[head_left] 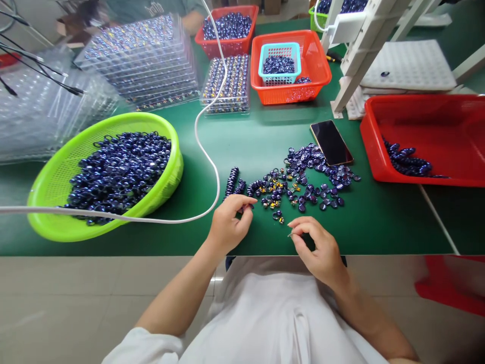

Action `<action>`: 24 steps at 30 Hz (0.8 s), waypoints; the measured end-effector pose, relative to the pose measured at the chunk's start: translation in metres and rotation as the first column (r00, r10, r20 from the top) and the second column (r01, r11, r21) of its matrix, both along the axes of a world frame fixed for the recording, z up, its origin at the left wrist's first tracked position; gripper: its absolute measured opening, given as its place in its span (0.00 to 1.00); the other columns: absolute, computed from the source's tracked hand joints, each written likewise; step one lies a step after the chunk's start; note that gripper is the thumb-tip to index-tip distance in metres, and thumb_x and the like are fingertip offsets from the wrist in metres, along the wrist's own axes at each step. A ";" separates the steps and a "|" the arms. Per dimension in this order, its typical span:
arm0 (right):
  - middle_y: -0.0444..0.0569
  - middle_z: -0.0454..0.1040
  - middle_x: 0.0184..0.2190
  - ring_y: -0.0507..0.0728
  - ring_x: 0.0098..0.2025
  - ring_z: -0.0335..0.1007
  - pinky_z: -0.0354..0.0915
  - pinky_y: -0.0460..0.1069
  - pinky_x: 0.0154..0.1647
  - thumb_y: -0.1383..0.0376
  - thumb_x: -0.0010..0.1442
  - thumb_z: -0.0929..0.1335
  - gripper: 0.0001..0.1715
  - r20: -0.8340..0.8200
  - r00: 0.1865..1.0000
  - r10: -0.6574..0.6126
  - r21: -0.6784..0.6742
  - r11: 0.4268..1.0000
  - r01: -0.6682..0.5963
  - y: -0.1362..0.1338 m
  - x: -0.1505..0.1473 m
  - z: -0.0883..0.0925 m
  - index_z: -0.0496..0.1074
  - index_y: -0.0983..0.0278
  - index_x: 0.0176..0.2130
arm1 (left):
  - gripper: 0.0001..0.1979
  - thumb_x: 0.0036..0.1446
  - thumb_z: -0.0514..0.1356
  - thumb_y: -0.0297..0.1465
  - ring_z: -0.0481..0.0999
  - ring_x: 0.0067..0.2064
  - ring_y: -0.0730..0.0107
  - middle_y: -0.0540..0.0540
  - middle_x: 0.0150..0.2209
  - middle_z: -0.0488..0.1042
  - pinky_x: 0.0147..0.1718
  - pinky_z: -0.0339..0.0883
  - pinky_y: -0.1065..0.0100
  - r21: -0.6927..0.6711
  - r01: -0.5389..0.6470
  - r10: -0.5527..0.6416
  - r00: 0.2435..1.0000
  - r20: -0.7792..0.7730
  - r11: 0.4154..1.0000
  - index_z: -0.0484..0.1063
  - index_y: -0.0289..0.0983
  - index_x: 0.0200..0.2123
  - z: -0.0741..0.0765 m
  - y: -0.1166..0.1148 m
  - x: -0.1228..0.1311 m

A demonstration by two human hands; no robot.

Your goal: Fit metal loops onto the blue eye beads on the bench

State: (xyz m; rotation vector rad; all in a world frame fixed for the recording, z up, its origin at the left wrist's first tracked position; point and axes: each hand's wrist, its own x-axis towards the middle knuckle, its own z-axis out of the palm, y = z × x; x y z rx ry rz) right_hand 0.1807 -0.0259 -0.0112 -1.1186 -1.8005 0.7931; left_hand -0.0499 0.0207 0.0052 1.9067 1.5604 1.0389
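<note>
My left hand (230,222) is closed in a pinch at the front of the pile, with a small dark blue ring (250,206) partly showing at its fingertips. Thumb and forefinger of my right hand (316,247) pinch a tiny metallic-looking piece (290,234), too small to name. Just beyond the left hand stand rows of stacked dark blue rings (232,182). Between and beyond both hands lie rings with yellow parts (278,188). Shiny dark blue round caps (325,194) spread to the right of them. One ring with a yellow part (278,216) lies apart, near the right hand.
A green basket (176,167) of dark rings stands left, crossed by a white cable (206,151). A phone (331,142) touches the caps. Red bins (428,103), clear stacked trays (151,65) and a metal post (358,55) surround the area. Another person's arm (192,23) shows behind.
</note>
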 end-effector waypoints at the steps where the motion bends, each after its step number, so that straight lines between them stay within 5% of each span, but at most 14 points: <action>1: 0.52 0.75 0.43 0.59 0.46 0.74 0.71 0.55 0.46 0.74 0.62 0.65 0.09 -0.019 1.000 -0.001 -0.002 1.000 0.001 -0.001 -0.002 0.002 0.67 0.59 0.39 | 0.09 0.59 0.57 0.26 0.76 0.36 0.66 0.44 0.36 0.79 0.37 0.70 0.66 -0.104 0.016 -0.004 0.993 0.114 0.994 0.78 0.36 0.38 0.003 -0.003 0.006; 4: 0.52 0.76 0.46 0.59 0.49 0.74 0.72 0.56 0.47 0.74 0.62 0.65 0.10 -0.070 0.996 0.056 0.023 0.998 -0.055 -0.005 -0.011 0.007 0.66 0.59 0.40 | 0.08 0.57 0.59 0.30 0.77 0.32 0.69 0.46 0.33 0.80 0.32 0.70 0.70 -0.371 0.138 0.039 0.902 0.431 0.919 0.78 0.35 0.37 0.007 -0.009 0.026; 7: 0.53 0.76 0.49 0.59 0.49 0.74 0.72 0.57 0.48 0.74 0.62 0.64 0.11 -0.083 0.994 0.070 0.048 0.997 -0.066 -0.007 -0.017 0.009 0.66 0.59 0.41 | 0.08 0.54 0.63 0.32 0.75 0.28 0.72 0.47 0.30 0.79 0.30 0.70 0.71 -0.483 0.223 0.133 0.791 0.598 0.847 0.78 0.34 0.36 0.006 -0.013 0.044; 17: 0.53 0.76 0.47 0.60 0.50 0.74 0.70 0.58 0.50 0.76 0.60 0.65 0.13 0.018 1.000 -0.019 0.082 0.996 0.017 -0.006 -0.007 0.011 0.66 0.59 0.41 | 0.14 0.52 0.69 0.36 0.80 0.31 0.69 0.45 0.29 0.81 0.36 0.75 0.67 -0.531 0.396 0.249 0.574 0.780 0.749 0.79 0.32 0.39 -0.007 -0.022 0.052; 24: 0.49 0.76 0.40 0.59 0.43 0.73 0.71 0.57 0.45 0.76 0.55 0.66 0.14 0.060 0.981 0.185 0.089 0.978 -0.190 0.003 0.009 0.013 0.66 0.58 0.38 | 0.16 0.46 0.73 0.31 0.80 0.32 0.68 0.43 0.32 0.82 0.36 0.76 0.65 -0.577 0.652 0.187 0.568 0.802 0.492 0.80 0.33 0.40 -0.007 -0.016 0.036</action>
